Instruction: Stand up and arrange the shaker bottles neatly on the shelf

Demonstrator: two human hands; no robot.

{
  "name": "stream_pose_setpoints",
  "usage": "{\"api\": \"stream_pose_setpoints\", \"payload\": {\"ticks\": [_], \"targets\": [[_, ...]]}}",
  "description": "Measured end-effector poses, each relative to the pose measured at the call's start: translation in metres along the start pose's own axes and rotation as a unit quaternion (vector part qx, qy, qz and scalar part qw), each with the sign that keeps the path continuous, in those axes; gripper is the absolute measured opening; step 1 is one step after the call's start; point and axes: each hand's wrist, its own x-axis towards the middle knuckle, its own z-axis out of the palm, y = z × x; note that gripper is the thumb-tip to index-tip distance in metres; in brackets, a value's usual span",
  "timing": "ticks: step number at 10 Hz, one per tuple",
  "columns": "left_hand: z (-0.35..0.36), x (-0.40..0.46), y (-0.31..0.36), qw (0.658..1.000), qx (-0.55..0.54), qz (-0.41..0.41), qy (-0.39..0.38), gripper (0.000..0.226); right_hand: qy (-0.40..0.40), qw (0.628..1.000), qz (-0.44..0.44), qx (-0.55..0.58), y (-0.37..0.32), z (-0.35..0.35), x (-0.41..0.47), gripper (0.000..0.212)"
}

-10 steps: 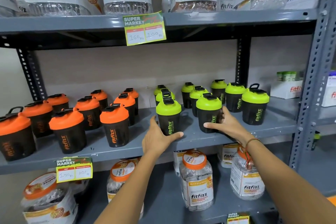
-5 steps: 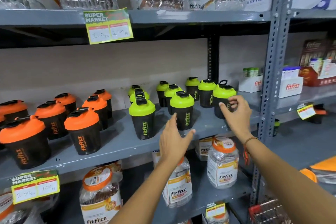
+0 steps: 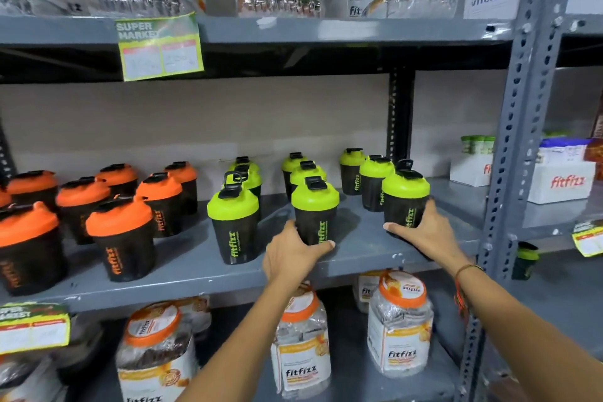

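Note:
Black shaker bottles stand upright on the grey middle shelf [image 3: 182,274]: several with orange lids [image 3: 119,240] at the left, several with green lids in three rows at the right. My left hand [image 3: 293,254] wraps the base of the front green-lid shaker of the middle row [image 3: 315,209]. My right hand [image 3: 421,232] grips the lower body of the front green-lid shaker of the right row [image 3: 405,196]. Another green-lid shaker [image 3: 233,222] stands free at the front left of the green group.
Large fitfizz jars [image 3: 399,326] fill the lower shelf and the top shelf. A price tag [image 3: 160,46] hangs from the upper shelf edge. A grey perforated upright [image 3: 518,127] bounds the bay on the right, with white fitfizz boxes [image 3: 561,179] beyond it.
The view swung right and then back left. My left hand moved from open air onto the middle front green shaker; my right hand went from the second row's front shaker to the rightmost front one.

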Motion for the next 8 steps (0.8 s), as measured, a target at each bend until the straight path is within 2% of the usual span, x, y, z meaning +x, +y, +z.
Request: {"api": "stream_pose_setpoints", "payload": {"ticks": [2, 4, 5, 6, 7, 8], "targets": [[0.004, -0.003, 0.011, 1.000, -0.001, -0.002, 0.016, 0.076, -0.009, 1.000, -0.024, 0.014, 0.006, -0.003, 0.003, 0.090], [0.002, -0.009, 0.014, 1.000, 0.000, -0.007, 0.009, 0.084, -0.016, 1.000, -0.012, 0.006, -0.001, -0.006, -0.004, 0.094], [-0.001, -0.013, 0.016, 1.000, -0.004, -0.004, -0.004, 0.091, -0.026, 0.999, -0.010, 0.020, -0.002, -0.009, -0.004, 0.097], [-0.009, -0.020, 0.016, 0.999, -0.025, -0.023, -0.018, 0.112, -0.035, 0.997, 0.006, 0.072, -0.009, -0.019, -0.011, 0.114], [-0.018, -0.035, 0.009, 0.998, -0.060, -0.016, -0.013, 0.123, 0.001, 0.991, -0.017, 0.135, -0.012, -0.024, -0.029, 0.120], [-0.026, -0.054, -0.003, 0.995, -0.094, 0.021, 0.020, 0.119, 0.135, 0.966, -0.048, 0.217, -0.022, -0.028, -0.059, 0.084]]}}
